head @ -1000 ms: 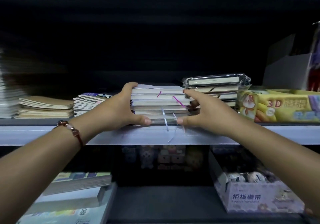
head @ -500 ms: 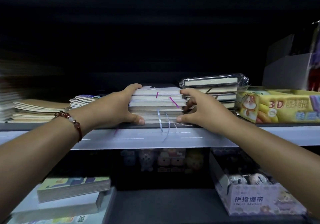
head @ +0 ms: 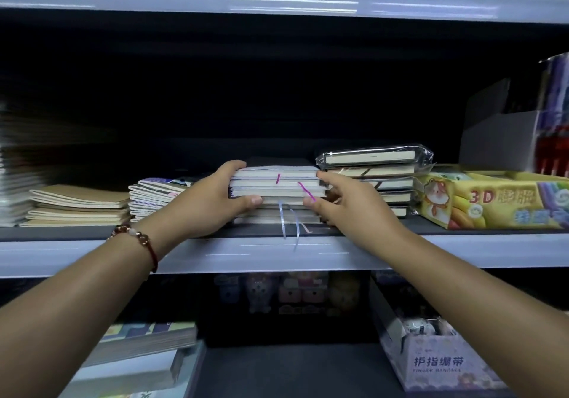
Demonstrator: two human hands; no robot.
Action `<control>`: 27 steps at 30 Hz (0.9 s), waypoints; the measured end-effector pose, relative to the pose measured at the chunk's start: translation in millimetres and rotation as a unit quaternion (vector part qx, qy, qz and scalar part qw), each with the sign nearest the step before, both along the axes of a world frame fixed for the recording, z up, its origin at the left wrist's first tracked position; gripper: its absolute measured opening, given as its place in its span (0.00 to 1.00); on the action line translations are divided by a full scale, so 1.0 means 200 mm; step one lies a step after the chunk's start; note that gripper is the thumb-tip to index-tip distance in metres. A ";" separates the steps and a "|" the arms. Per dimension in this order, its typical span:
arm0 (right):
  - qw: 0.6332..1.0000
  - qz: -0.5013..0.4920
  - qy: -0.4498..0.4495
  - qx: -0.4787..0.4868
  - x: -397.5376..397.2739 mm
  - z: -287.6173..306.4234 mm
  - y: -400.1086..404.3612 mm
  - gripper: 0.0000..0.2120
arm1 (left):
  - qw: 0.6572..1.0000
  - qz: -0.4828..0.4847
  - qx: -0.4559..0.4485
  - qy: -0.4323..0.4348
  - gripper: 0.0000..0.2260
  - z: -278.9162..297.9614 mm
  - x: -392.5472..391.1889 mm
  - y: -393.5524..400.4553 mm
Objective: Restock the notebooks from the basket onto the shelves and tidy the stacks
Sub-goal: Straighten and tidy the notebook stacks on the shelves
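Grey metal shelf (head: 92,252), dark recess behind, second shelf above. Centre of it: notebook stack (head: 278,192), ribbons dangling over the edge. Left hand (head: 212,200) grips the stack's left side, right hand (head: 348,206) its right. Wrapped notebooks (head: 374,163) just right of the stack; kraft notebooks (head: 80,205) left.

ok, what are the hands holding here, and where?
Both grip the upper notebooks of the middle stack: left hand on its left edge, right hand on its right.

Grey shelf (head: 92,254) with notebook stacks (head: 277,194) and yellow box (head: 492,200)
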State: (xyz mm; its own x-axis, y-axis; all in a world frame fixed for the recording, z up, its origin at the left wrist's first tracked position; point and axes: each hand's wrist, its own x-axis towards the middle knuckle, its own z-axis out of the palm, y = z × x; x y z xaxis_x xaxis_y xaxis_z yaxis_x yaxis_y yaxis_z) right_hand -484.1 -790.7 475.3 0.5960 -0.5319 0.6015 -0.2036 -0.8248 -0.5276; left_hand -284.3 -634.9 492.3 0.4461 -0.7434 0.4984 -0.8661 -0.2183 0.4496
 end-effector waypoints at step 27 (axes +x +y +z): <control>0.999 -0.022 0.046 0.011 0.01 0.05 0.10 0.25 | 0.998 0.022 -0.033 0.041 0.28 -0.04 -0.05 -0.03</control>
State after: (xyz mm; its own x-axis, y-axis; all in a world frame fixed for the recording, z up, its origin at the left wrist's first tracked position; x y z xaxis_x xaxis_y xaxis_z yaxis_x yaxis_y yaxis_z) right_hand -481.3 -771.1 485.4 0.6244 -0.5707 0.5333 -0.2879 -0.8029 -0.5220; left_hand -295.0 -640.9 483.8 0.5190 -0.6896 0.5050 -0.8157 -0.2230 0.5338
